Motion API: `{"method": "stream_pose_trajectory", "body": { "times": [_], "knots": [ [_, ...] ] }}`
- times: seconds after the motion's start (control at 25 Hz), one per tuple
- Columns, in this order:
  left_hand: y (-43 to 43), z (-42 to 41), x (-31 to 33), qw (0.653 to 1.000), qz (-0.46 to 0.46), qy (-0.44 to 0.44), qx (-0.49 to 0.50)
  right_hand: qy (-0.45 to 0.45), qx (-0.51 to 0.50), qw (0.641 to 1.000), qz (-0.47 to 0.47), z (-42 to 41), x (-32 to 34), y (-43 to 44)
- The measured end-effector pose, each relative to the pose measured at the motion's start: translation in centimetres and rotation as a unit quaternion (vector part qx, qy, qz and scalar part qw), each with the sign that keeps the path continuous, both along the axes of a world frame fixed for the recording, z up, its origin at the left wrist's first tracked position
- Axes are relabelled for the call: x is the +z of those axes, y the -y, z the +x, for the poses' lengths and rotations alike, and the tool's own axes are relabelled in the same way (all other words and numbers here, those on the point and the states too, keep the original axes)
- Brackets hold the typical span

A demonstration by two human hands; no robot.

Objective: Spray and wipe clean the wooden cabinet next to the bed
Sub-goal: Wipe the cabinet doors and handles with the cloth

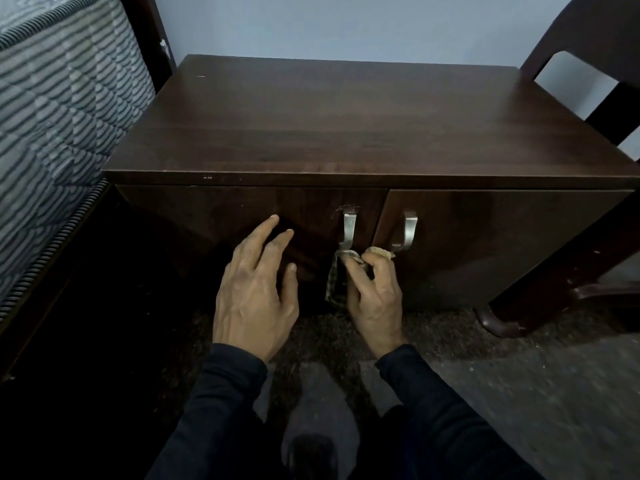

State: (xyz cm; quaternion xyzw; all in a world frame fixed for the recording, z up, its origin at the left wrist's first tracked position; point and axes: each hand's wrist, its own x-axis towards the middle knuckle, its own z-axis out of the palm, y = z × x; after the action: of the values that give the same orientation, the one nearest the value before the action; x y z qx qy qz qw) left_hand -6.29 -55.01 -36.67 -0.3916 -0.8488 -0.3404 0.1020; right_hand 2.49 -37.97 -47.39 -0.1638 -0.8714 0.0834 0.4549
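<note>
The dark wooden cabinet (346, 126) fills the middle of the head view, with two front doors and two metal handles. My right hand (374, 292) grips a small checked cloth (334, 280) and holds it against the lower end of the left door's handle (349, 230). My left hand (256, 285) is spread with straight fingers, its fingertips touching the left door's front (225, 216). The right door's handle (405, 232) stands just right of the cloth. No spray bottle is in view.
A mattress with a grey striped cover (55, 133) lies at the left, close to the cabinet's side. A dark wooden chair (588, 36) stands at the right, its leg (498, 323) on the floor beside the cabinet. Dark carpet lies below.
</note>
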Motion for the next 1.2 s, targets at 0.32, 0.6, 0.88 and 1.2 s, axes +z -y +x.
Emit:
{"method": "stream_pose_trajectory", "body": {
  "times": [0.32,0.6,0.88,1.2],
  "knots": [
    [-0.7,2.0,0.2,1.0,0.009,-0.003,-0.011,-0.134,-0.027,0.991,-0.014,1.3,6.7,1.5],
    [-4.3,4.9,1.0,0.995,-0.029,-0.045,-0.079,-0.082,-0.124,0.983,0.112,1.0,6.3,-3.4],
    [-5.9,4.0,0.8,0.985,-0.091,-0.112,-0.092,-0.157,-0.093,0.982,0.046,0.5,5.4,-3.4],
    [-6.3,4.5,0.3,0.982,-0.125,-0.121,-0.067,-0.066,-0.052,0.99,-0.117,3.2,-0.9,-2.1]
  ]
}}
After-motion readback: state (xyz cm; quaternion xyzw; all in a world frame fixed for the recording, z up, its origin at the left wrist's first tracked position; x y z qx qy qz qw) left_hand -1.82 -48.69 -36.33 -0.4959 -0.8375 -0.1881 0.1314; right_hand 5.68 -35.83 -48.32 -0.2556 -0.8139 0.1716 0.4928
